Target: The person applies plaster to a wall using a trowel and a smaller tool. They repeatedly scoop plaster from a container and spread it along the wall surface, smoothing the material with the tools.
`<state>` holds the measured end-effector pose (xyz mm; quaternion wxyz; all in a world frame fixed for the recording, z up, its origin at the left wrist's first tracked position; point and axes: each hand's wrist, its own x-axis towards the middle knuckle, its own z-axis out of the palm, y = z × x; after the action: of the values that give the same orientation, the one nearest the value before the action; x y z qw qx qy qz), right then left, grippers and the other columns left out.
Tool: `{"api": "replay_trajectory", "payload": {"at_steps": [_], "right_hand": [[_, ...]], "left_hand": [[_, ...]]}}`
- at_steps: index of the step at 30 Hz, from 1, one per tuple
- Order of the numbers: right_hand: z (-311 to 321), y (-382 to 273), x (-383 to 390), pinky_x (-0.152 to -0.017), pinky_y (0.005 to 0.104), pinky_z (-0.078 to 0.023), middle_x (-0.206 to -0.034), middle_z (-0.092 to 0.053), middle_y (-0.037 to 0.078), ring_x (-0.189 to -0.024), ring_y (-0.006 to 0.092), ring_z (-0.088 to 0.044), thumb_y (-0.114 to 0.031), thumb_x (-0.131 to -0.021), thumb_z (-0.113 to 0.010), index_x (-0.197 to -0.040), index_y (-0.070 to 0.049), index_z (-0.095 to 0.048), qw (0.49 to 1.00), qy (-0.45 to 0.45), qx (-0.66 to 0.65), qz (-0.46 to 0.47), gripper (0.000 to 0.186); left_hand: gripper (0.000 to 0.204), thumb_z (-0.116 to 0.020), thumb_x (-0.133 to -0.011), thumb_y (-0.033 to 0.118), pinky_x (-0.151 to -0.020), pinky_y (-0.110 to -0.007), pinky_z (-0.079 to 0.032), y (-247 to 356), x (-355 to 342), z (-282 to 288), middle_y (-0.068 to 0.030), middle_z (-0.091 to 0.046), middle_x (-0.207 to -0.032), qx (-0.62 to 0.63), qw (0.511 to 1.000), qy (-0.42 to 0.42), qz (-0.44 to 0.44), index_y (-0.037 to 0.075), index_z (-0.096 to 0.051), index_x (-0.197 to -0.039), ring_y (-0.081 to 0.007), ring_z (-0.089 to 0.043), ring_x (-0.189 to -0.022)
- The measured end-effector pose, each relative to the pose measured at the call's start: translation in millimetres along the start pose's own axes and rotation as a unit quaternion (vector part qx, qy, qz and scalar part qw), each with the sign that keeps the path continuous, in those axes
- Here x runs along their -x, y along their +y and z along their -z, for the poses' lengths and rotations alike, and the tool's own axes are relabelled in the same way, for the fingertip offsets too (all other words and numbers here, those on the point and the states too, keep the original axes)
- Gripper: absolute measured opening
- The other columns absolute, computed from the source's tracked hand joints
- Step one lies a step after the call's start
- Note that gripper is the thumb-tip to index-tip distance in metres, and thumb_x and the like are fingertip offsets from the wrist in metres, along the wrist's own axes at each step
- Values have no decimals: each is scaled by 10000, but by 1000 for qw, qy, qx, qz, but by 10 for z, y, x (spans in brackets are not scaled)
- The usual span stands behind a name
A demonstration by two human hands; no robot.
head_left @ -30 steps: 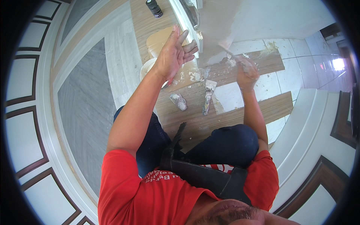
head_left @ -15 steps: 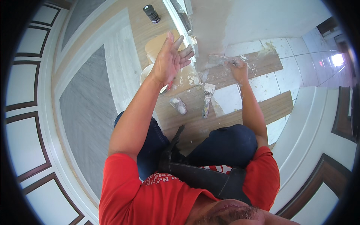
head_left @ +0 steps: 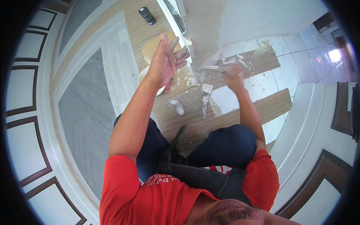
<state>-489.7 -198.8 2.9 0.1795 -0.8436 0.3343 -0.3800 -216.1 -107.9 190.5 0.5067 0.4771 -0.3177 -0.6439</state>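
My left hand (head_left: 164, 64) is raised with its fingers spread and holds nothing, close to the white edge of the wall opening. Below it, partly hidden by the wrist, is a round white tub (head_left: 142, 76). My right hand (head_left: 234, 76) is closed around a putty knife (head_left: 212, 67). That blade points left, low by the foot of the plastered wall (head_left: 210, 35). Between my hands, a second putty knife (head_left: 206, 98), caked with white filler, lies on the plank floor. A whitish, smeared oblong thing (head_left: 176, 107) lies to its left; its kind I cannot make out.
A black bottle (head_left: 147, 16) stands at the far left of the wall opening, beyond a tan piece (head_left: 153, 44). White crumbs (head_left: 240, 60) litter a wooden plank (head_left: 268, 62) over white tiles (head_left: 288, 65). A white panelled surface (head_left: 303, 112) rises at my right.
My right hand has moved slightly left and nearer to me, turning the putty knife so its blade shows as a thin edge. My left hand stays open, shifted slightly left in view.
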Motion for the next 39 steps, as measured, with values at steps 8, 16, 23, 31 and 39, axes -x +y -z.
{"api": "replay_trajectory", "payload": {"at_steps": [8,16,23,31,39], "right_hand": [[-31,-189,-144,-817,400,-517,-1037,-746,57,-936,270,-697,19,-728,-708,-1002,-124,-747,991,87,37,92,311],[382,-330,-375,-797,387,-508,-1029,-744,66,-927,258,-706,82,-689,-696,-1041,-109,-732,977,157,63,128,402],[573,-367,-487,-801,372,-513,-1025,-751,80,-933,251,-715,89,-704,-698,-1053,-105,-738,966,198,68,149,401],[922,-566,-581,-825,339,-554,-1000,-772,84,-924,219,-724,15,-820,-759,-1026,-61,-764,970,242,-10,-14,220],[293,64,-263,-807,295,-528,-904,-736,63,-863,130,-661,-104,-854,-801,-1036,-31,-767,930,9,-218,-296,199]], "left_hand": [[1188,-289,-918,872,-1260,-498,-174,-13,-4,7,-281,-211,-1656,6,1000,-2,5,-33,20,-1621,-453,-217,-1534],[1181,-265,-918,874,-1259,-504,-167,-22,-9,22,-351,-158,-1640,-5,1000,-4,0,-28,28,-1621,-468,-209,-1532],[1177,-270,-917,875,-1261,-501,-166,-26,-19,31,-344,-137,-1647,-3,1000,-7,3,-20,18,-1625,-470,-184,-1538],[1193,-263,-912,883,-1261,-499,-166,-14,1,42,-318,-154,-1656,-10,1000,-3,6,-32,30,-1619,-460,-193,-1539],[1183,-277,-918,874,-1260,-498,-172,-27,-22,4,-291,-189,-1659,4,1000,-4,6,-30,19,-1622,-448,-209,-1538]]}}
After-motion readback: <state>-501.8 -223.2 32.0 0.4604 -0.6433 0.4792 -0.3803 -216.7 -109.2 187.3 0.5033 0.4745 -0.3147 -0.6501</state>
